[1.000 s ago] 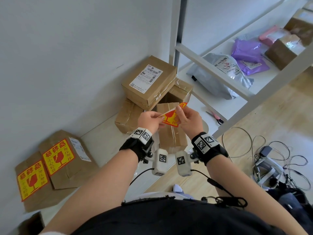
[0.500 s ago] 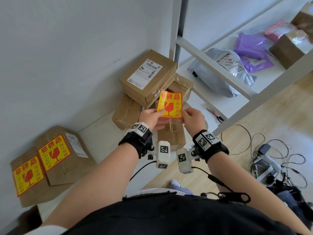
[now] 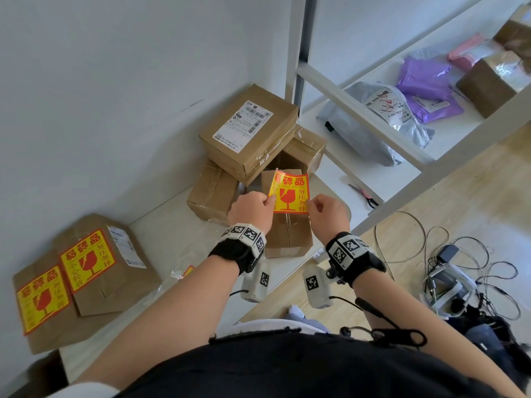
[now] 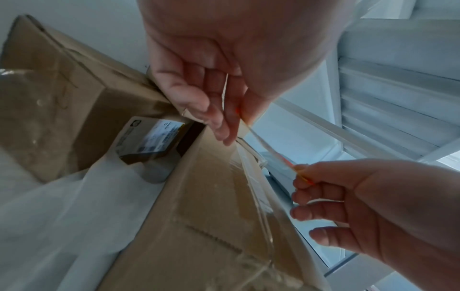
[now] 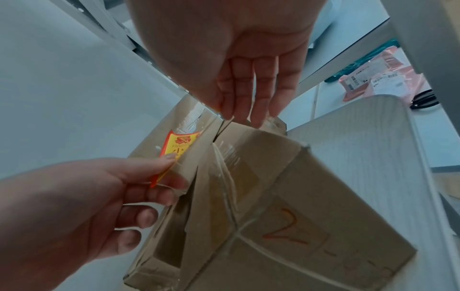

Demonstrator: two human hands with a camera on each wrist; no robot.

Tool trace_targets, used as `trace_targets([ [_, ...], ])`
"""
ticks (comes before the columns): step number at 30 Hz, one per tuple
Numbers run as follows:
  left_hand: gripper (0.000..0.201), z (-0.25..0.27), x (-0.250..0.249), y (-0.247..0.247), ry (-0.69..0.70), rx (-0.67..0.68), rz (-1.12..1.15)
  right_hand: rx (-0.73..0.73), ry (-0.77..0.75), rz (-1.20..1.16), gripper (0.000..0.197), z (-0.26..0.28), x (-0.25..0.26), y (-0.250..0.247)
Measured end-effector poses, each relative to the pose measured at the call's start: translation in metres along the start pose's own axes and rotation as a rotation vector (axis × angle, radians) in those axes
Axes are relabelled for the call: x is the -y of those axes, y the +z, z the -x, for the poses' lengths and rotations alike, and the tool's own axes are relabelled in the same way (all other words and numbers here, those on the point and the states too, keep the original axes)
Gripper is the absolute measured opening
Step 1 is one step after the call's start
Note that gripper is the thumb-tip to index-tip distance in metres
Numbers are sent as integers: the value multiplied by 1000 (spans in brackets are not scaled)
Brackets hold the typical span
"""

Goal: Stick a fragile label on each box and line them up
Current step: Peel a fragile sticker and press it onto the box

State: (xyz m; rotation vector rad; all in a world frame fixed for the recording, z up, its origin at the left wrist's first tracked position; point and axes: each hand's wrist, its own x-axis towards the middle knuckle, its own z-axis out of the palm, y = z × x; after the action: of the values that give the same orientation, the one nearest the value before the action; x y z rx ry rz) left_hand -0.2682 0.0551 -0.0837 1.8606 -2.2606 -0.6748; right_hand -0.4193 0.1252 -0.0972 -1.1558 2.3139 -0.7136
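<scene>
Sticker held up over the next box, ready to go on.

The fragile label (image 3: pixel 290 193) is in the air, stretched flat above the taped brown box (image 3: pixel 288 234) (it is not touching the box, I think). The left hand (image 3: pixel 253 209) pinches its left edge and the right hand (image 3: pixel 327 214) pinches its right edge, so both are closed on the sticker. It could fold and stick to itself or to the fingers if one hand lets go early. It could also land crooked or wrinkled on the shiny tape. Two labelled boxes (image 3: pixel 94 268) lean on the wall, and the pile of plain boxes (image 3: pixel 247 136) waits behind.
</scene>
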Motion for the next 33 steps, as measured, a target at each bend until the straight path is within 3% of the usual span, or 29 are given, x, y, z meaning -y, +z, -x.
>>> trace_targets([
  [9, 54, -1, 12, 22, -95, 85, 71, 30, 7, 40, 25, -2, -5, 13],
  [33, 52, -6, 17, 32, -107, 99, 76, 28, -113, 132, 25, -3, -4, 19],
])
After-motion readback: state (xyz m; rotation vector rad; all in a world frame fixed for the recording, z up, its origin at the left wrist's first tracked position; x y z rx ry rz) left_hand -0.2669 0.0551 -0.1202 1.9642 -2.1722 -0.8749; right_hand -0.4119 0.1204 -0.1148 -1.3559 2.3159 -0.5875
